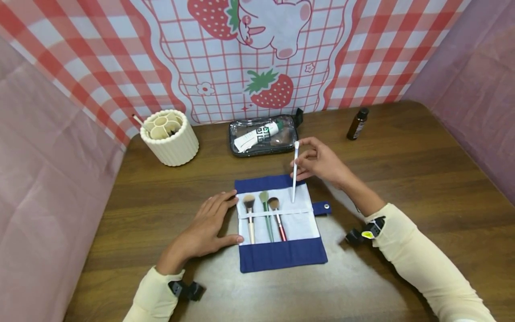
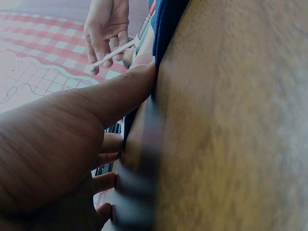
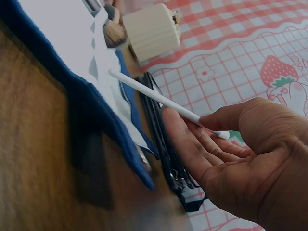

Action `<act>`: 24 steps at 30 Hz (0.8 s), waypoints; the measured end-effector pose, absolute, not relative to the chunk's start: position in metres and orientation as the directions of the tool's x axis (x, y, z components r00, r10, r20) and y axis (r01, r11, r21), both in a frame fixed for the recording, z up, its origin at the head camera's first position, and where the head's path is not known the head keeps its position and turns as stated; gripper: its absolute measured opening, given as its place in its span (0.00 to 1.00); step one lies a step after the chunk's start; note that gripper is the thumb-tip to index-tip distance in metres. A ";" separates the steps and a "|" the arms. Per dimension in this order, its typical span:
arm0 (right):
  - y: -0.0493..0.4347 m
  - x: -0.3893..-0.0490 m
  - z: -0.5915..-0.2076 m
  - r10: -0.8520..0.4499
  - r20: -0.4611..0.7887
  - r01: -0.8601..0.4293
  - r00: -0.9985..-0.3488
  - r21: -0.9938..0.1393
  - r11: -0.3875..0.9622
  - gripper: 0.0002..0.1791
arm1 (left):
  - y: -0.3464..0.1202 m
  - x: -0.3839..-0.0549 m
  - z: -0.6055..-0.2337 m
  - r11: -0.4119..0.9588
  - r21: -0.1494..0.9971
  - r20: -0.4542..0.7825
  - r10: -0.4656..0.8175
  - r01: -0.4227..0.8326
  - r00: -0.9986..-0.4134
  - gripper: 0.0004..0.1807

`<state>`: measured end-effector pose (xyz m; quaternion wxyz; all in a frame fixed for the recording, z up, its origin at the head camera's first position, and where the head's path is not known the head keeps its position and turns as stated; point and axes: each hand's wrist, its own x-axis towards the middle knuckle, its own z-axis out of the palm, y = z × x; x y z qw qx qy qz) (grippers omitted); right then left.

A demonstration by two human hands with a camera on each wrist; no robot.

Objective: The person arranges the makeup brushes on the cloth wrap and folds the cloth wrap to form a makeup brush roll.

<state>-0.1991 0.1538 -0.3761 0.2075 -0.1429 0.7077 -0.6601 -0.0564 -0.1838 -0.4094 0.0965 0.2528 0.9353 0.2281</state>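
Note:
A blue brush roll with a white lining (image 1: 297, 228) lies unfolded on the table. Three makeup brushes are tucked under its white strap: a cream-handled one (image 1: 249, 203), a green one (image 1: 264, 197) and a red-handled one (image 1: 274, 204). Between thumb and fingers, my right hand (image 1: 322, 163) pinches a slim white makeup brush (image 1: 295, 165); its small head points up and its handle end down at the lining, right of the red-handled brush. My left hand (image 1: 205, 223) rests on the roll's left edge, fingers spread, thumb (image 2: 139, 72) at the side.
Behind the roll lies a clear zip pouch (image 1: 263, 134) with a white tube inside. A ribbed cream holder (image 1: 170, 141) stands at the back left, a small dark bottle (image 1: 357, 124) at the back right. The roll's snap tab (image 1: 322, 208) sticks out rightward.

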 end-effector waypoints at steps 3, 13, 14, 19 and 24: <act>0.150 -0.197 -0.379 -0.488 -0.119 0.091 -0.865 -0.993 0.081 0.28 | -0.184 -0.056 -0.410 0.766 0.478 -0.058 0.516 0.430 -0.855 0.52; 0.139 -0.191 -0.387 -0.518 -0.167 0.147 -0.839 -0.986 0.080 0.26 | -0.184 -0.056 -0.411 0.765 0.478 -0.051 0.515 0.431 -0.856 0.52; 0.138 -0.190 -0.387 -0.519 -0.175 0.153 -0.837 -0.985 0.084 0.26 | -0.184 -0.056 -0.411 0.765 0.479 -0.051 0.515 0.431 -0.856 0.52; 0.135 -0.186 -0.388 -0.532 -0.224 0.188 -0.817 -0.975 0.122 0.26 | -0.184 -0.056 -0.410 0.764 0.478 -0.049 0.516 0.434 -0.855 0.52; 0.134 -0.183 -0.389 -0.564 -0.259 0.201 -0.784 -0.966 0.165 0.28 | -0.184 -0.056 -0.410 0.751 0.481 -0.016 0.524 0.453 -0.851 0.53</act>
